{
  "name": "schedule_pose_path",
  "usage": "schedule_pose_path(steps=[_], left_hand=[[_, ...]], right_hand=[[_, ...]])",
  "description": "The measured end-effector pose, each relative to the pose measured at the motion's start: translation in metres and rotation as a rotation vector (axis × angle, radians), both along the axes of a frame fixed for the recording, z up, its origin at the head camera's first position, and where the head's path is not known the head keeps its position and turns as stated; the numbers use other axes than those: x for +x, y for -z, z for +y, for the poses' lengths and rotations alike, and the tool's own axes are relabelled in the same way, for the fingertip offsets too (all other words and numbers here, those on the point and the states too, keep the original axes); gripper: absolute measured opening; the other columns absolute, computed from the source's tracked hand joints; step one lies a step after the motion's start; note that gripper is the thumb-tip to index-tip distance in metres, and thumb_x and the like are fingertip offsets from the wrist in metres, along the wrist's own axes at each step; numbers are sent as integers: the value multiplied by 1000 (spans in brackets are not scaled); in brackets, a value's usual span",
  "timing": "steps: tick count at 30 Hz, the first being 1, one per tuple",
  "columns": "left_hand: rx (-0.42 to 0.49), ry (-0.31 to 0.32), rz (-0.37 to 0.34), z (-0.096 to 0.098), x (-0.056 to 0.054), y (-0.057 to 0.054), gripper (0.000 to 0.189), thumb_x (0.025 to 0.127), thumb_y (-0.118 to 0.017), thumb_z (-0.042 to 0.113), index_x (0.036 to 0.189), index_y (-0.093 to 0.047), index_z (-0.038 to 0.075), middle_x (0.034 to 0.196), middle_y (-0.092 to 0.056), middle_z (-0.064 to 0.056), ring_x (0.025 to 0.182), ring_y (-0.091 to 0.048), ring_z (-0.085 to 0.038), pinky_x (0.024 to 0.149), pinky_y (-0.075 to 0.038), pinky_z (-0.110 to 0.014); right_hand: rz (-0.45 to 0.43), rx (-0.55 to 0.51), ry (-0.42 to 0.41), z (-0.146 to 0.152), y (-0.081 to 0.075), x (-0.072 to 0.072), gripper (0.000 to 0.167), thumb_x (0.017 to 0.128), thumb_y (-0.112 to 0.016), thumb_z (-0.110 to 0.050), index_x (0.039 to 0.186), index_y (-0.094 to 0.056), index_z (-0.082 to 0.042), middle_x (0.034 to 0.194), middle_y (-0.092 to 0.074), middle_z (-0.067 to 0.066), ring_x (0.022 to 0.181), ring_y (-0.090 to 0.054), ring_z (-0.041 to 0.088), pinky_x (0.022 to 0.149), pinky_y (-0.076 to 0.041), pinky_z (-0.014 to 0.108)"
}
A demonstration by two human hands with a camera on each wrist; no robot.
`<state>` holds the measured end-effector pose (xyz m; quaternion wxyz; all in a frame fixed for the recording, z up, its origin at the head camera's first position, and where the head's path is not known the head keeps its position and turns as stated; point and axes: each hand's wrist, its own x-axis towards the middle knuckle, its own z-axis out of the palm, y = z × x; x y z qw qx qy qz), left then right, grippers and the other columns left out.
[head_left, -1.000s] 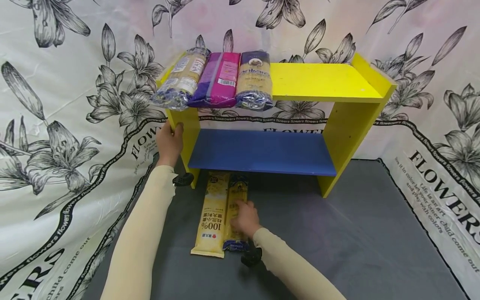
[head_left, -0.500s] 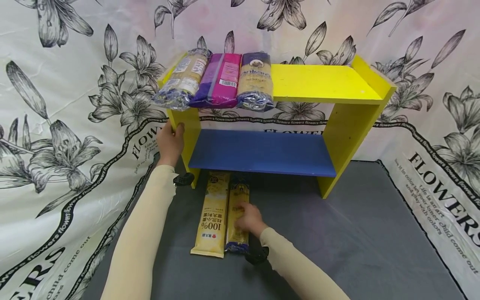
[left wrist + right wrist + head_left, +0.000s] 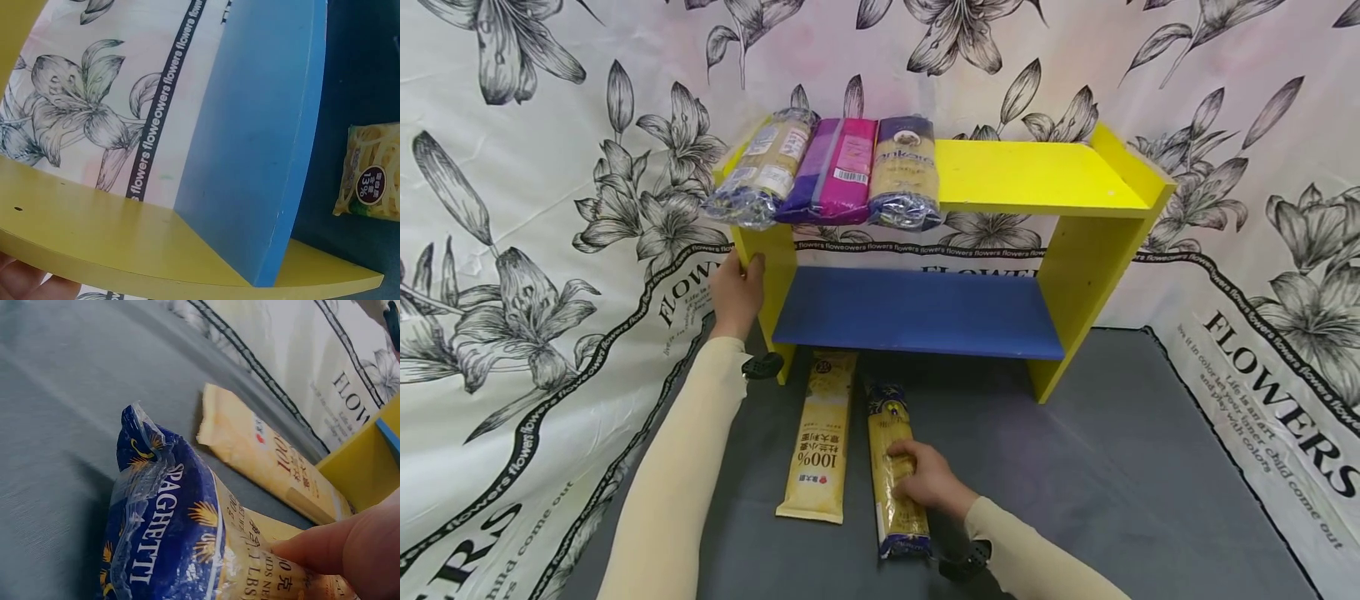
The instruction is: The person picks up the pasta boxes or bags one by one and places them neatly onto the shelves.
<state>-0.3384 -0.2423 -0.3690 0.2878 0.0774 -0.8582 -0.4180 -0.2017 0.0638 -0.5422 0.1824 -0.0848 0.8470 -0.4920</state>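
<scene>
My right hand grips a long pack of spaghetti, blue at both ends and golden in the middle. In the right wrist view its blue end reads SPAGHETTI, and my thumb presses on the wrapper. To its left a yellow pasta pack lies on the grey surface, its far end by the shelf's underside. My left hand holds the left side panel of the yellow and blue shelf. The left wrist view shows only some fingers behind that panel's edge.
On the shelf's yellow top lie a clear-and-blue pasta pack, a pink and purple pack and a blue and beige pack, side by side at the left. A flower-printed cloth hangs behind and at both sides.
The spaghetti pack has come away from the yellow pack, toward me and to the right, with my right hand on it. My left hand stays on the side panel.
</scene>
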Motion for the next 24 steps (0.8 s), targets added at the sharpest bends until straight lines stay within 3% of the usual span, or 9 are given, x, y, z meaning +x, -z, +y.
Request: schedule_pose_path(steps=[5, 12, 20, 24], left_hand=[[6, 4, 9, 0, 0, 1, 36, 109, -46, 31, 112, -61, -1, 100, -67, -23, 77, -57, -31, 65, -42, -35], [1, 3, 4, -2, 0, 4, 36, 109, -45, 33, 111, -60, 0, 94, -64, -21, 75, -55, -30, 65, -41, -35], [2, 12, 19, -2, 0, 5, 36, 109, -44, 32, 109, -59, -1, 90, -61, -20, 75, -55, -31, 65, -42, -36], [-2, 9, 33, -1, 0, 3, 35, 109, -45, 31, 109, -59, -2, 91, -62, -22, 76, -57, -33, 65, -42, -36]], right_hand=[[-39, -47, -31, 26, -1, 15, 62, 66, -72, 14, 125, -64, -4, 106, -63, 18, 77, -59, 20, 58, -53, 34], [-34, -85, -95, 60, -1, 36, 66, 65, -69, 16, 129, -63, 0, 126, -63, 25, 91, -61, 23, 61, -50, 34], [-88, -123, -16, 98, -9, 57, 71, 68, -69, 10, 138, -59, 2, 130, -62, 29, 95, -64, 23, 61, -55, 36], [-87, -135, 51, 122, -19, 64, 73, 70, -70, 9, 141, -54, 6, 130, -58, 35, 84, -67, 21, 61, -59, 38]])
